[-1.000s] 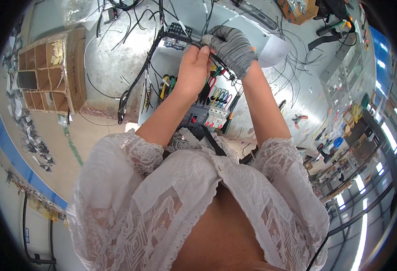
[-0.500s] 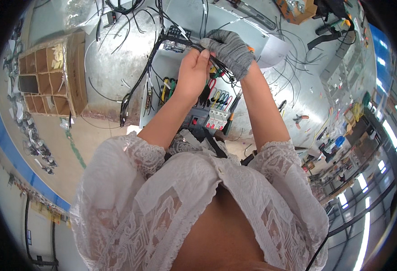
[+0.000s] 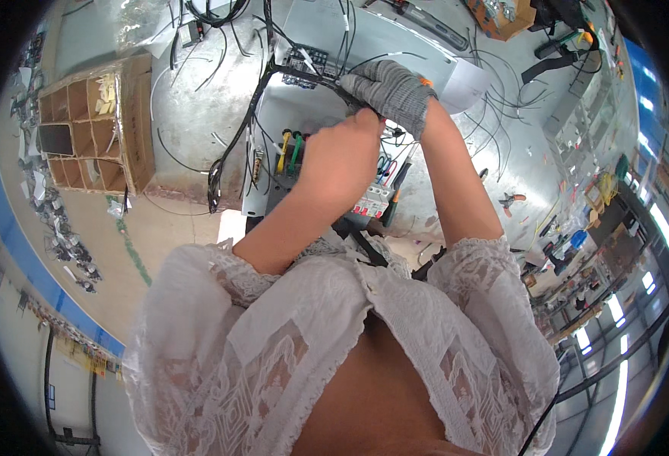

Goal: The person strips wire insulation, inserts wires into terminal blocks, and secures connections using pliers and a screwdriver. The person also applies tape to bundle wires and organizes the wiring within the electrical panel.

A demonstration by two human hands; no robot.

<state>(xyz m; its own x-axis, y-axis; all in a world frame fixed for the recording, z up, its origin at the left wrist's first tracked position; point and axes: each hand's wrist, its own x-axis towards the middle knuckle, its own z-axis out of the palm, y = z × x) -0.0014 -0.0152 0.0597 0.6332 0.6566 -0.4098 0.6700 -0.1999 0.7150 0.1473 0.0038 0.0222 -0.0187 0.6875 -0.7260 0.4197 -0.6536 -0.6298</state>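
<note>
My right hand, in a grey knit glove, is closed around a bundle of black wires over a grey metal panel. Below and left of it is my bare left hand, its fingers closed at the wires just under the glove; its fingertips are partly hidden. The bundle runs left, then bends down along the panel's left side. Behind it sits a dark terminal block. Yellow and green wires show left of my left hand. White circuit breakers stand at the panel's near edge, partly covered.
A cardboard box with compartments stands at the left table edge. Loose black wires lie at right, near orange-handled pliers. Farther back are a grey tool and an open carton.
My left hand has moved right and down along the wires, toward the gloved hand, and now covers more of the breakers. The right hand stays on the bundle.
</note>
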